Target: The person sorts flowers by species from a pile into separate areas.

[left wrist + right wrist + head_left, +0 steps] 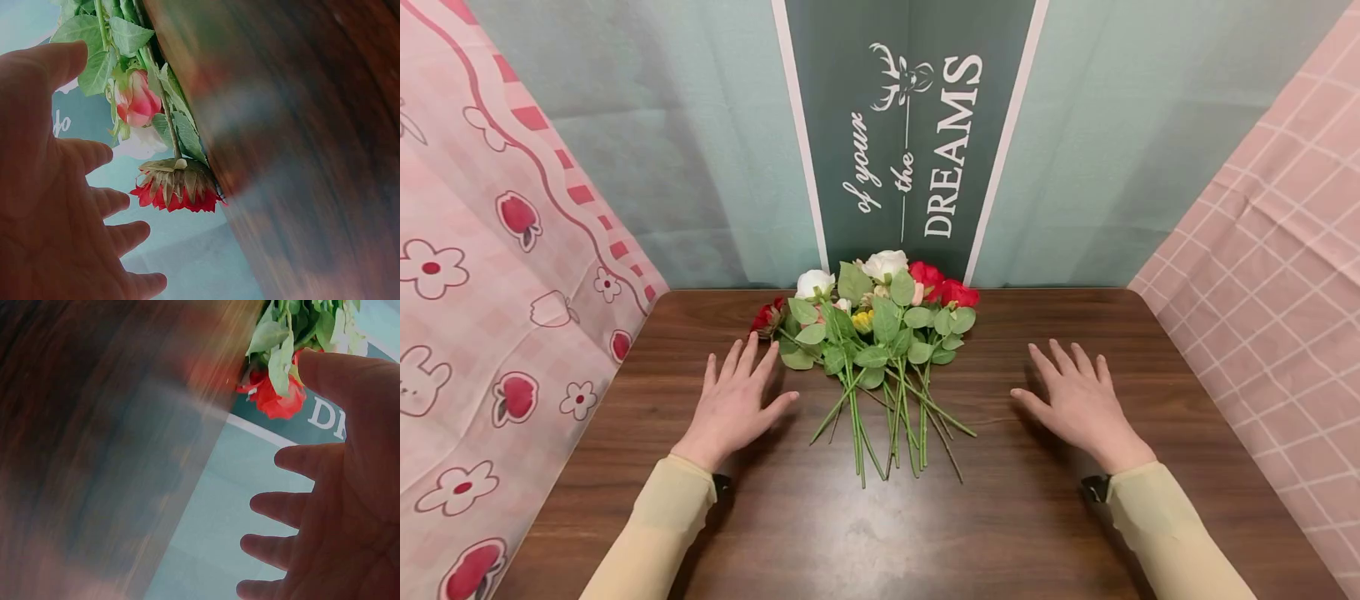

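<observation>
From the head view I log a bunch of artificial flowers [880, 333] lying flat on the dark wood worktop [865, 533], blooms toward the far edge at its middle, green stems fanned toward the near edge. I see white, red, pink and yellow heads among the leaves; no vase, box or other container shows in any view, the bunch lies loose on the wood. My left hand [733, 404] is spread palm down just left of the stems, fingers [747, 357] straight and apart, gripping nothing; whether the palm rests on the wood or hovers I cannot tell. My right hand [1078, 400] mirrors it, well to the right of the stems, fingers [1063, 358] likewise spread and holding nothing. The left wrist view shows a red bloom [176, 187] and a pink bud [139, 103] at the worktop's far edge, near the splayed fingers but apart from them. The right wrist view shows a red rose [275, 397] beside the thumb, wood blurred. Behind the far edge hangs a green banner [910, 133] reading DREAMS; patterned pink cloth [490, 275] flanks the left side.
</observation>
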{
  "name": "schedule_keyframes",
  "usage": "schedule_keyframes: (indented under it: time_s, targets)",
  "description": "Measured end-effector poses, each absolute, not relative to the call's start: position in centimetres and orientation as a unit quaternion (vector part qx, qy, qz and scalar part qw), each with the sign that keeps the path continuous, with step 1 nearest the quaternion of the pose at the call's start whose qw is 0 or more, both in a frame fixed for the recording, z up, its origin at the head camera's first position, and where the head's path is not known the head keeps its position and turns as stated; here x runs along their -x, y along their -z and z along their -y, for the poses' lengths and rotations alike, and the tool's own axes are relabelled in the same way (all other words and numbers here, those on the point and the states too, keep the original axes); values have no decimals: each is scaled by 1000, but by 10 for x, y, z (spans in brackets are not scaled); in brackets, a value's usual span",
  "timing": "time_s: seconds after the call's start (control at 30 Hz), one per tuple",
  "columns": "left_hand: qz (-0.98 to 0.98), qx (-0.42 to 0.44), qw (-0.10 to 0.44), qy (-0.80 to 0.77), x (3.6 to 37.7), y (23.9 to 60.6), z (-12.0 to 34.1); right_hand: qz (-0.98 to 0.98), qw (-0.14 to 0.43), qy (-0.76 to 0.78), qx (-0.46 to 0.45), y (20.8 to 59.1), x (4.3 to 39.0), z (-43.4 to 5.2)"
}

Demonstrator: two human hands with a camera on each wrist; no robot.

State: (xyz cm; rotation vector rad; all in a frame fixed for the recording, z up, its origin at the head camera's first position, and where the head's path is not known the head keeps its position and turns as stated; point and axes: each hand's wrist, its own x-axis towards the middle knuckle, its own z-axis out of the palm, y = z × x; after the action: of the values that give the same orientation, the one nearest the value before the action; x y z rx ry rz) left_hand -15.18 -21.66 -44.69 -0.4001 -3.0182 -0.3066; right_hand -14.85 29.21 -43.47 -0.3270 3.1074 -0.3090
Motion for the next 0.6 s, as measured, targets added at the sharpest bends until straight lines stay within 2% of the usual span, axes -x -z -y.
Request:
schedule_keyframes:
  time_s: [0.13, 0.27, 0.4, 0.6]
  targets:
    - [986, 129, 32, 99, 149, 445, 223, -984, -24, 84, 153, 433, 156, -279]
    - [988, 123, 12, 93, 143, 442, 236, -963, -71, 54, 253, 428, 171, -248]
    - [989, 113, 0, 93, 136, 438, 251, -927, -96, 8, 362, 416, 187, -198]
    - [990, 99, -6, 100, 124, 439, 267, -872, -97, -83, 474, 404, 205, -113]
